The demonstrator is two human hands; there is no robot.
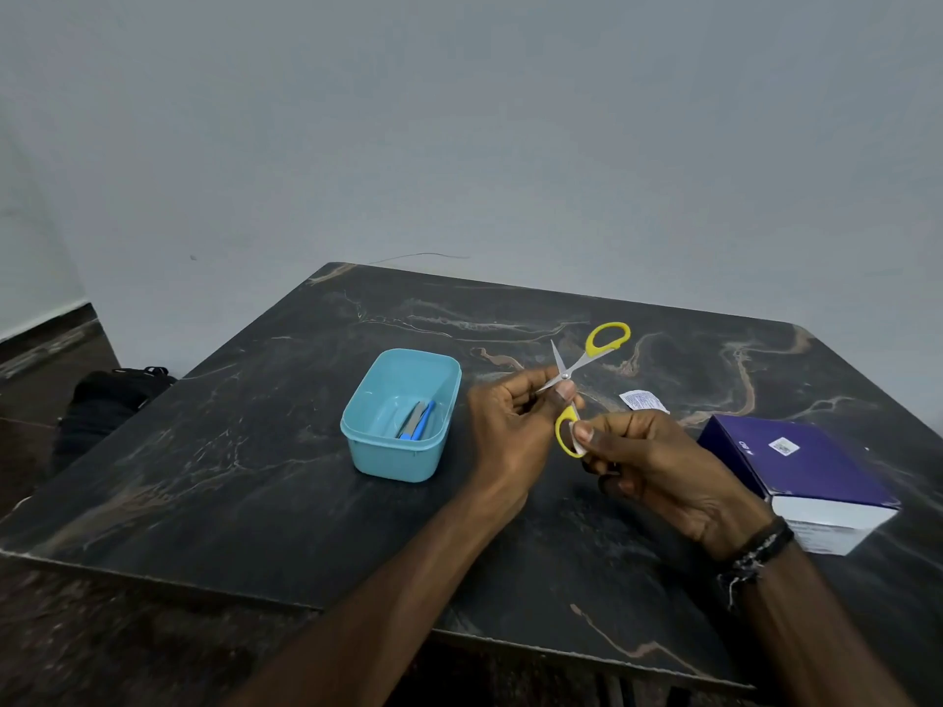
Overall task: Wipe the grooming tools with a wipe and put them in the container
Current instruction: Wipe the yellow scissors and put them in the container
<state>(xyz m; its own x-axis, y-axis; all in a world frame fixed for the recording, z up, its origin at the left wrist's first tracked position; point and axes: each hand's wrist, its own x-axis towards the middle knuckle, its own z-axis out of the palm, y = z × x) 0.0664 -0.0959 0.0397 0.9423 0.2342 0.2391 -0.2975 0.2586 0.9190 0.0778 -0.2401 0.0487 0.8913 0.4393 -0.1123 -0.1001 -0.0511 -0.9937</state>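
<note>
Both hands (576,441) hold open scissors (581,372) right of the container (388,461), above mid-table (255,477)

On the desk (255,451) the container (377,451) stands left of centre, with a nail file (414,418) and another small tool (426,419) lying side by side in it. Right of the container, both hands hold the scissors (587,367) above the desk, the left hand (510,426) at the blades and pivot, the right hand (658,456) nearer, at the lower handle with a wipe (578,441). Behind the right hand a small sachet (644,401) lies on the desk, and a box (801,472) sits at the right edge; a bag (112,395) lies on the floor left of the desk.
</note>
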